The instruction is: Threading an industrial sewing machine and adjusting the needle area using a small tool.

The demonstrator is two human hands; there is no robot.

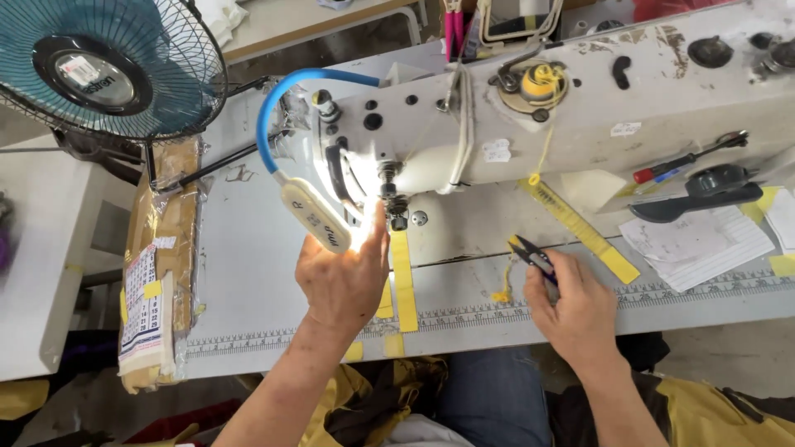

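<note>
The left hand [344,277] reaches up to the needle area [396,211] of the white sewing machine [580,108], fingers raised into the lamp's glare, so whether its grip is pinching thread cannot be told. The right hand [575,310], at about 3 o'clock from the left, holds small thread snips [534,257] in a narrow grip on the table [248,273], beside a scrap of yellow thread [503,291]. Threading likely goes best with the thread end cut clean and the left hand steadied beneath the gooseneck lamp [315,217].
</note>
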